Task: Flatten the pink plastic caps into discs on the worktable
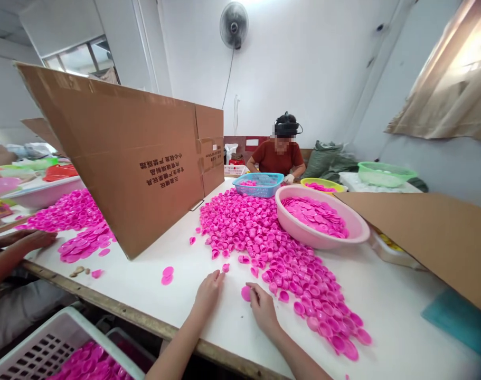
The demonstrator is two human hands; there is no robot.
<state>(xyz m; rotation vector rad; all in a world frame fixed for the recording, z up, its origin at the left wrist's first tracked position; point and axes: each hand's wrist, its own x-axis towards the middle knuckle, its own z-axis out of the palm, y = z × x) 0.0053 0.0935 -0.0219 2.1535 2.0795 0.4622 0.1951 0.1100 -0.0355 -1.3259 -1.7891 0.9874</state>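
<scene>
My right hand (262, 306) pinches the edge of a flat round pink plastic disc (246, 293) between thumb and fingers, just above the white table. To its left, my left hand (209, 289) has its fingers drawn together at a small pink plastic cup (225, 268), which shows at the fingertips. Beyond both hands spreads a large heap of small pink cups (248, 221), trailing toward the right front. Two loose pink discs (167, 274) lie on the table left of my left hand. A pink basin (361, 232) full of pink discs stands behind the heap.
A tall cardboard divider (145, 158) stands on the left; a neighbour's hands (38, 240) are beyond it. Another person (280, 155) sits opposite, behind a blue basket (270, 186). More cardboard (434, 221) lies at right. A white crate (82, 327) sits below the table edge.
</scene>
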